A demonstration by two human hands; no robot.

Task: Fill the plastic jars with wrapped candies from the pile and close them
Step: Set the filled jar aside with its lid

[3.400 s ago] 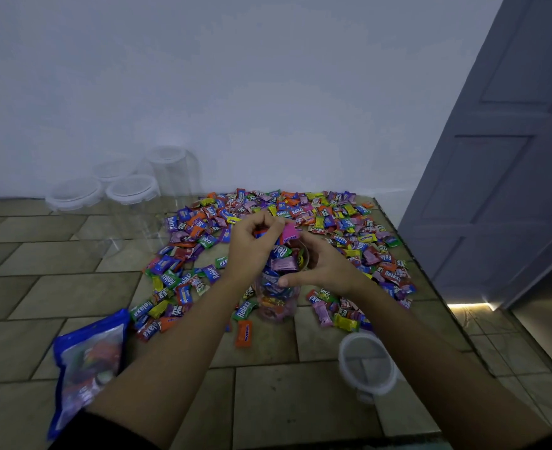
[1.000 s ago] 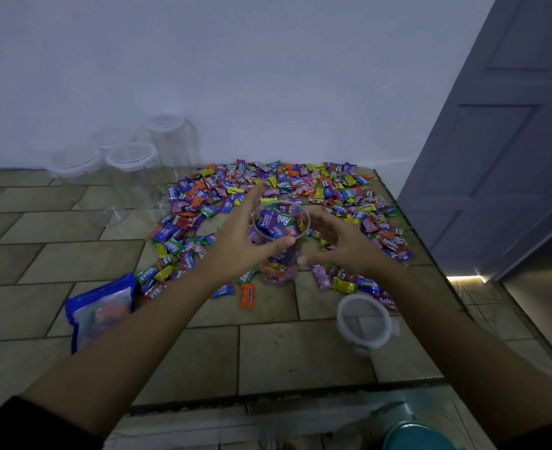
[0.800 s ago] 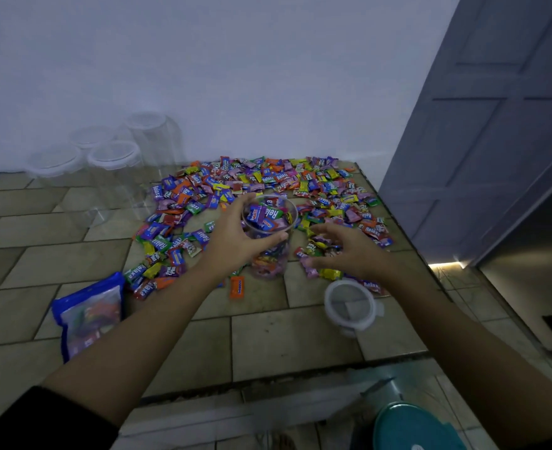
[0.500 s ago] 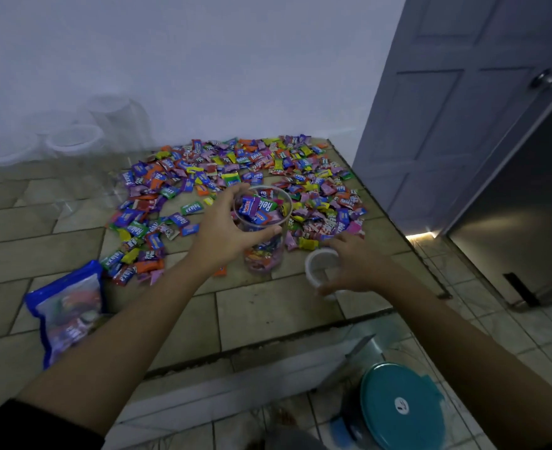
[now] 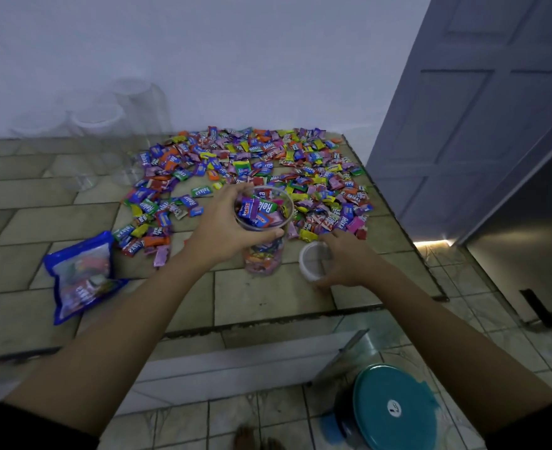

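Observation:
A clear plastic jar, filled to the brim with wrapped candies, stands upright on the tiled counter. My left hand grips it round the rim. Just right of it lies the jar's clear lid with a white rim; my right hand curls over it, fingers round its edge. The pile of colourful wrapped candies spreads behind and to both sides of the jar.
Several empty clear jars stand at the back left by the wall. A blue candy bag lies at the front left. The counter edge runs in front; a teal bin lid sits on the floor below. A grey door is on the right.
My right hand left the candy pile, came down to the lid and closed on it. My left hand kept its grip on the jar. The view swung to the right and down.

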